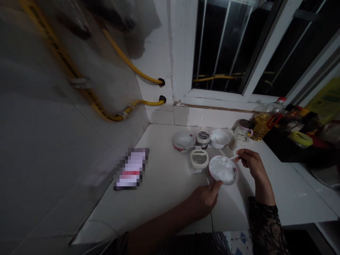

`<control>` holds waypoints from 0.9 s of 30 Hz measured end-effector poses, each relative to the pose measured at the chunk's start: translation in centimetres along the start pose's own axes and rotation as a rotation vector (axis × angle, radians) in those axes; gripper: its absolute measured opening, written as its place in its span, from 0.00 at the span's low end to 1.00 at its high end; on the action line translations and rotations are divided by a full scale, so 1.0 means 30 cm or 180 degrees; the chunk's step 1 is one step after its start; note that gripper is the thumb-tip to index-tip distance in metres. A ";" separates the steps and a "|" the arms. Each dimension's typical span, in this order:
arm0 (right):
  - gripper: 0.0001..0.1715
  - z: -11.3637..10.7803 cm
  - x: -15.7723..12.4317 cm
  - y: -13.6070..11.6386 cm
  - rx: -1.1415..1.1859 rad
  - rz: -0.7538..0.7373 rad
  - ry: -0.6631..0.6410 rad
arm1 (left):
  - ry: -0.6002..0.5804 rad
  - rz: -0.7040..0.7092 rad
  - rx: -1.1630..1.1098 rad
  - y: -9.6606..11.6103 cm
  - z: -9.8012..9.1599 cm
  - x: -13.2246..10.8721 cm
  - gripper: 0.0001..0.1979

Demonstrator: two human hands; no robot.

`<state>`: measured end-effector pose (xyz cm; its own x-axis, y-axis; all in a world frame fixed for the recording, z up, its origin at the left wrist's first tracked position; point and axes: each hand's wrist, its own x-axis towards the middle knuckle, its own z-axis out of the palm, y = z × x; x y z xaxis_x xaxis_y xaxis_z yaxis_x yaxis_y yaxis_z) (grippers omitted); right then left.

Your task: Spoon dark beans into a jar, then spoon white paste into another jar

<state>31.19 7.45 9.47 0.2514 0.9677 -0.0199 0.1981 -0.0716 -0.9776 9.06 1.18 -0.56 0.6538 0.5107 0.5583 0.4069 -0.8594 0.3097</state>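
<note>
Both hands at work over a bowl (236, 176) of white, foamy-looking contents (221, 168) at a pale worktop (164, 198).
The left hand (205, 199) grips the bowl's near rim; the right hand (251, 162), fingers pinched closed, holds a slim white utensil (233, 157) at its far-right edge, while a lidded container (199, 159) stands just left.

Nothing legible. Printed in blurred dark lettering along the yellow pipe (61, 58), upper left; too tiny to read on the white label (198, 170) of the lidded jar (199, 160), just below centre.
</note>
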 end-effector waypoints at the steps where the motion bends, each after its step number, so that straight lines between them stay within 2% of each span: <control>1: 0.17 0.000 0.000 0.000 -0.0012 -0.0008 0.0000 | -0.0006 0.0005 0.0010 0.001 -0.001 0.001 0.22; 10: 0.17 0.016 0.004 0.003 0.0195 0.0088 -0.0048 | 0.0092 0.0040 0.0049 -0.005 0.013 -0.006 0.21; 14: 0.20 0.062 -0.005 -0.009 0.0389 -0.0222 -0.0117 | 0.0097 0.0043 0.0032 -0.007 0.020 -0.006 0.22; 18: 0.17 0.136 -0.052 -0.030 0.0109 -0.0891 -0.0156 | -0.0002 0.0008 -0.0016 -0.004 0.013 0.003 0.23; 21: 0.12 0.183 -0.095 -0.033 -0.0543 -0.1757 -0.0218 | -0.0097 -0.0095 -0.0032 0.000 0.008 0.007 0.23; 24: 0.11 0.212 -0.120 -0.024 -0.1338 -0.2724 -0.0631 | -0.0124 -0.0118 -0.0060 0.000 0.012 0.006 0.24; 27: 0.12 0.220 -0.123 -0.016 -0.1789 -0.3173 -0.0916 | -0.0129 -0.0115 -0.0020 -0.002 0.019 0.002 0.24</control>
<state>23.93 5.51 8.64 -0.4591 0.6699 0.5834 0.5936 0.7200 -0.3596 9.44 1.29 -0.98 0.6642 0.5418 0.5150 0.4268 -0.8405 0.3339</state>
